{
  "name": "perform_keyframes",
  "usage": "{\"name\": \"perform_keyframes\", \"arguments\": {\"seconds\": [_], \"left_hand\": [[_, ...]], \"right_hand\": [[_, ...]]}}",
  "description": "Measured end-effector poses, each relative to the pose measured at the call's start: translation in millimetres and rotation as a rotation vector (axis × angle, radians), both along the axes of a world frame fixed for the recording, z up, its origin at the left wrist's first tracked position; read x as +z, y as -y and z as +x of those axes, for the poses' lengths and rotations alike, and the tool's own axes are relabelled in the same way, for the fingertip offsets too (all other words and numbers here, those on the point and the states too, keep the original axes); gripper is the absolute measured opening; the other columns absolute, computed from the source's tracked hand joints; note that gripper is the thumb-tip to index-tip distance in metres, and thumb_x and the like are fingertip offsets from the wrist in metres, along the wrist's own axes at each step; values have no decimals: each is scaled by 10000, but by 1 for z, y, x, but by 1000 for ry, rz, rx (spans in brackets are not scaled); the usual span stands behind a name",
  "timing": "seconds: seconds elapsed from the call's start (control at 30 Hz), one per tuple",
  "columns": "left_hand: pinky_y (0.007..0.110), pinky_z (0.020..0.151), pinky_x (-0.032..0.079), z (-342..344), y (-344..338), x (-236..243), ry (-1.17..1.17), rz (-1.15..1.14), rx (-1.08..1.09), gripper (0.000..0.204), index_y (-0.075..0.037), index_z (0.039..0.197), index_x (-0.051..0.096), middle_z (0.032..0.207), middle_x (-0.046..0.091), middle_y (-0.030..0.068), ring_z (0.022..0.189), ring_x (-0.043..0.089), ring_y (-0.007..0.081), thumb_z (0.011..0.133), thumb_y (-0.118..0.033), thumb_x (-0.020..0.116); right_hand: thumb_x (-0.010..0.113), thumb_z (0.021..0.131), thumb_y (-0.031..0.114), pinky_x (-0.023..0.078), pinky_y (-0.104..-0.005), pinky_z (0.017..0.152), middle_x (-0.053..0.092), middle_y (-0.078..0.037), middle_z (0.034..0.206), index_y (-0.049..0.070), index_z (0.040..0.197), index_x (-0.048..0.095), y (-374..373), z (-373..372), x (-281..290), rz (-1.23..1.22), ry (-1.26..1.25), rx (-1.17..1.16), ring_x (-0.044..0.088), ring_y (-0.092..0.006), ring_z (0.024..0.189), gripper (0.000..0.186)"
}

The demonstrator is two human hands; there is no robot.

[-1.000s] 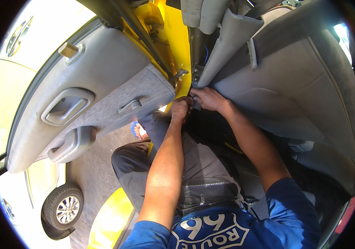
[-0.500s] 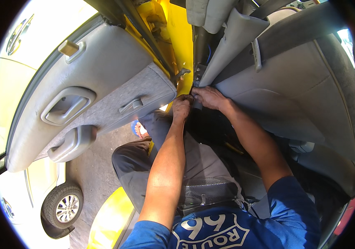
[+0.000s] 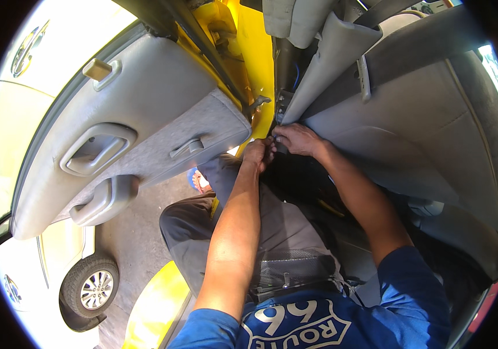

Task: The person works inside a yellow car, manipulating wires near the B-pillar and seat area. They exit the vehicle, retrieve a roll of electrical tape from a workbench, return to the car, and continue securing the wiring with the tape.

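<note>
Low at the yellow door pillar (image 3: 253,52), my left hand (image 3: 259,150) and my right hand (image 3: 295,138) work close together, both with bent fingers closed on something small that I cannot make out. A long grey trim piece (image 3: 333,55) slants up and right just above my right hand. Beside it are a dark metal bracket (image 3: 284,104) with bolts and a thin blue wire (image 3: 296,74). What lies between my fingertips is hidden in shadow and behind the fingers.
The open grey door panel (image 3: 156,81) fills the left, above a white car's wheel (image 3: 98,289) on concrete (image 3: 135,230). A grey upholstered seat (image 3: 429,145) is on the right. My legs (image 3: 191,244) are folded below; a blue-sandalled foot (image 3: 199,179) shows under the door.
The scene has shifted slightly right in the view. My hands stay at the same spot by the pillar, with the left hand's fingers turned a little.
</note>
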State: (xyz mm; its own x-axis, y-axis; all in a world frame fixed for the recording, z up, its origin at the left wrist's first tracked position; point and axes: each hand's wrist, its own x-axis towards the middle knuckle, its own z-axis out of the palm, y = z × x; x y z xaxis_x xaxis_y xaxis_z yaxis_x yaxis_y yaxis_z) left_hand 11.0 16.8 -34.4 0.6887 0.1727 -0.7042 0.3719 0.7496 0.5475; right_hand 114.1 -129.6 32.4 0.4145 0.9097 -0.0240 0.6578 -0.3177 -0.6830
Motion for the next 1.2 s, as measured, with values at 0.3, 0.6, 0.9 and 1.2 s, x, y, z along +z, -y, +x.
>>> {"name": "perform_keyframes", "arguments": {"seconds": [0.3,0.6,0.9,1.2], "left_hand": [[262,506,511,-2,4,9,-24,96,44,167,-25,1007,673,816,706,54,648,672,141,900,-153,690],[394,755,548,-14,19,24,-43,1052,-203,146,-54,889,767,804,733,178,735,711,288,802,-171,759],[347,699,562,-18,23,25,-54,1225,-187,259,4,955,755,790,740,128,727,718,203,840,-226,786],[314,616,571,-15,21,22,142,500,-13,158,1,957,730,819,737,101,718,712,178,877,-134,739]], "right_hand": [[547,953,130,502,-493,831,680,-175,1016,89,1110,619,0,2,2,-179,43,-11,638,-404,997,177],[552,912,74,494,-504,835,680,-181,1013,71,1101,618,0,3,0,-156,67,5,635,-410,996,201],[564,918,92,502,-503,830,685,-188,1018,83,1131,629,0,3,-3,-107,53,-2,640,-414,988,222],[577,923,100,505,-493,826,688,-184,1007,89,1122,637,2,3,-6,-87,45,-16,642,-411,976,209]]}}
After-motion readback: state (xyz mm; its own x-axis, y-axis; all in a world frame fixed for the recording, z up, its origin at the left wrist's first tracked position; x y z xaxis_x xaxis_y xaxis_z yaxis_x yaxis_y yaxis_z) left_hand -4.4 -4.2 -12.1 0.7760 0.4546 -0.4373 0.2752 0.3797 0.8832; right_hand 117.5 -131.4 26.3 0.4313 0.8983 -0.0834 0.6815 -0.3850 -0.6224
